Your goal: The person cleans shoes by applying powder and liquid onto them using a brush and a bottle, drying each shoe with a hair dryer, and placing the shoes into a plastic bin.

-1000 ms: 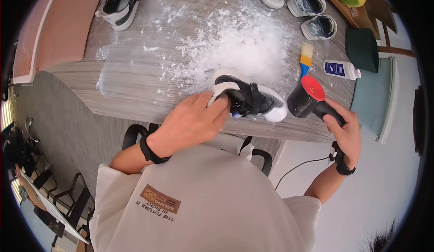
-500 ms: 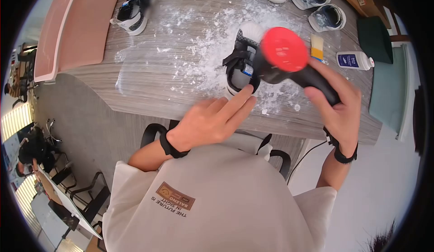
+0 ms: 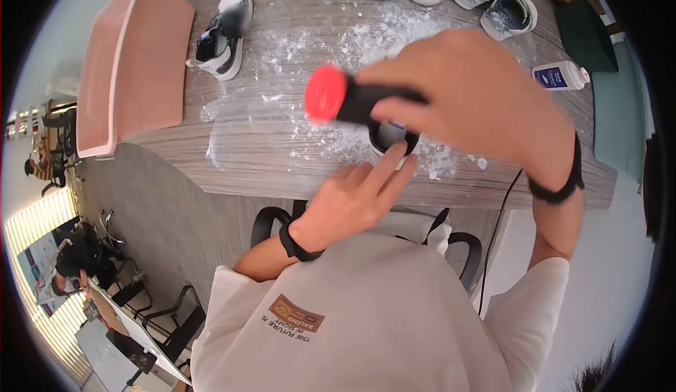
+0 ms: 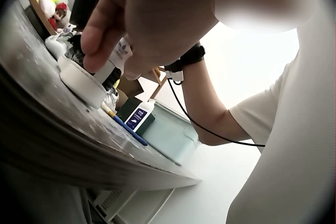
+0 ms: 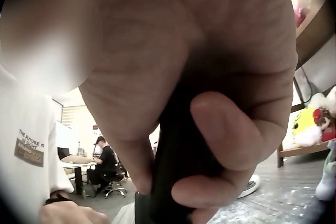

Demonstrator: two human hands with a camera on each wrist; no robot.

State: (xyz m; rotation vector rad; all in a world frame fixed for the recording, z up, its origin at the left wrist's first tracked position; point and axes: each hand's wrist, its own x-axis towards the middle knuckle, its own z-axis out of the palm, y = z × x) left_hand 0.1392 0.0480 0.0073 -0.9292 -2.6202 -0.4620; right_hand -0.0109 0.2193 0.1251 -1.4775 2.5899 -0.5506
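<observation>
A black-and-white sneaker (image 3: 389, 137) lies near the table's front edge, its heel toward the person and its front mostly hidden by the right hand. The left hand (image 3: 352, 202) pinches its heel between forefinger and thumb; in the left wrist view the white heel tab (image 4: 122, 50) shows between them. Above the sneaker, the right hand (image 3: 486, 96) grips the handle of a black hand-held device (image 3: 362, 102) with a round red end, which points left. Its dark handle (image 5: 181, 171) fills the curled fingers in the right wrist view.
White powder (image 3: 380, 36) lies scattered over the table. The matching sneaker (image 3: 224, 36) stands at the left by a pink bin (image 3: 144, 68). Several shoes (image 3: 510, 17) line the far side. A white bottle (image 3: 562, 75) stands right, and a blue-handled brush (image 4: 128, 128) lies near it.
The left hand has turned the sneaker so its heel faces the person. The right hand has lifted the device from the right over the sneaker, then swung its red end left.
</observation>
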